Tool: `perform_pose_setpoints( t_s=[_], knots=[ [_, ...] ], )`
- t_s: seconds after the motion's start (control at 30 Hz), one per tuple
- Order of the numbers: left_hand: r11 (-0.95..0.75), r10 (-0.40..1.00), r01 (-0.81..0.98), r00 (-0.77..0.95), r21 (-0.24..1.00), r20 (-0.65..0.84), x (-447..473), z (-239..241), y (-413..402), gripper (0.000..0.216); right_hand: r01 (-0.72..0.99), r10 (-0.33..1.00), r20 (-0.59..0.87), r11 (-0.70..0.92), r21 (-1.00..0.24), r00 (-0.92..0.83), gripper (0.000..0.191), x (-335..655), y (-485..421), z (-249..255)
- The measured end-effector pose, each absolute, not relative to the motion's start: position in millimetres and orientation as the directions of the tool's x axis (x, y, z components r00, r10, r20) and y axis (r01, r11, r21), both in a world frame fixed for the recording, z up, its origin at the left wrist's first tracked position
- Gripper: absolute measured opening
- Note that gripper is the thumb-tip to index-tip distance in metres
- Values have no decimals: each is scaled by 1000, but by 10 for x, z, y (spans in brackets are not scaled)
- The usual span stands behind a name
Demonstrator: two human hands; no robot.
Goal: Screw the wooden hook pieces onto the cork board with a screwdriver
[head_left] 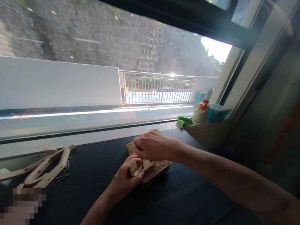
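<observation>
On the dark table (182,193), the left hand (125,181) is closed around a small wooden block (146,166) atop a wooden assembly (160,167). At its 1 o'clock, the right hand (153,146) pinches what looks like a screw (142,163), upright on the block.

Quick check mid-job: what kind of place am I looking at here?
Probably a home or office desk rather than a workshop: dark tabletop, wide window onto a railed balcony, loose wooden parts and screws.
</observation>
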State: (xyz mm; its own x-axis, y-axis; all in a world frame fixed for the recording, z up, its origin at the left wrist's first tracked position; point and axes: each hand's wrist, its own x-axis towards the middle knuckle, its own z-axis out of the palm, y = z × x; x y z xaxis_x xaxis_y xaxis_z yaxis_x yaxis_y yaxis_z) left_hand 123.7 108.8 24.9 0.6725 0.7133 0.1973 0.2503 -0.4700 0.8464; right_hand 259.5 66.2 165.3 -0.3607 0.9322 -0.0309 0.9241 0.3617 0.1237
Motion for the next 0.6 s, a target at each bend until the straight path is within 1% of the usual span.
perform_pose_setpoints(
  t_s=[0.1, 0.2, 0.27, 0.33, 0.47, 0.53, 0.6],
  knots=[
    [-487, 705, 241, 676, 839, 215, 1235, 290, 1073, 14, 883, 889, -72, 458, 105, -453, 20, 2594, 657, 1680],
    [-458, 731, 275, 658, 845, 182, 1226, 318, 1056, 11, 871, 875, -53, 484, 88, -481, 18, 2577, 674, 1623],
    [-446, 738, 291, 655, 847, 164, 1222, 321, 1051, 11, 883, 888, -13, 459, 100, -460, 19, 2567, 691, 1565],
    [-464, 724, 276, 665, 842, 181, 1223, 310, 1056, 11, 908, 913, 26, 403, 112, -408, 21, 2562, 708, 1521],
    [-478, 714, 220, 662, 850, 230, 1236, 258, 1078, 21, 953, 958, 31, 279, 118, -284, 26, 2560, 720, 1523],
    [-464, 726, 212, 647, 860, 232, 1240, 236, 1084, 22, 955, 962, 23, 269, 126, -274, 27, 2554, 708, 1552],
    [-471, 724, 212, 647, 856, 238, 1237, 228, 1084, 22, 946, 954, 14, 294, 136, -299, 24, 2544, 689, 1578]
  ],
)
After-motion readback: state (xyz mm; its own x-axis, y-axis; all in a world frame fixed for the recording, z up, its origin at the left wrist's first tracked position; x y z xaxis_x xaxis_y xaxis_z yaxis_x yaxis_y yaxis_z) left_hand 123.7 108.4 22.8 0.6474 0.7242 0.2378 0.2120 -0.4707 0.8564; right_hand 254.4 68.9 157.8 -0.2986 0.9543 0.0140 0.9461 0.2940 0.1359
